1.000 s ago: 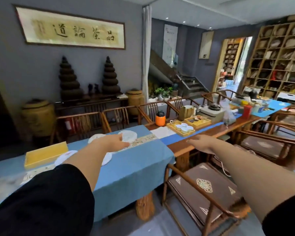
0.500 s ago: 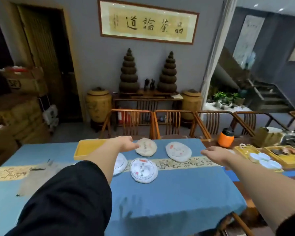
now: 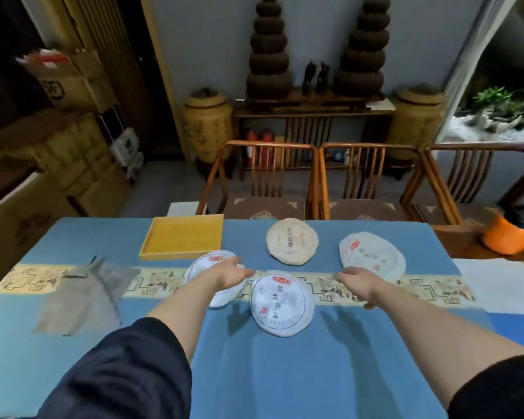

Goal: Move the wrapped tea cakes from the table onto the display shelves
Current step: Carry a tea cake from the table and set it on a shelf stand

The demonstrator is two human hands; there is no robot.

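Here 4 round paper-wrapped tea cakes (image 3: 282,303), red stamps.

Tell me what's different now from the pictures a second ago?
The view turned left and dipped toward the table, and both hands came in closer together over the round tea cakes. The left hand is now above the left cake; the right hand is beside the front cake. Neither holds anything yet. All four cakes and the yellow tray lie where they were.

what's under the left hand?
The left hand is over a white wrapped tea cake lying on the blue table cloth. The hand and forearm cover the cake's right part, so its label is hidden; contact unclear.
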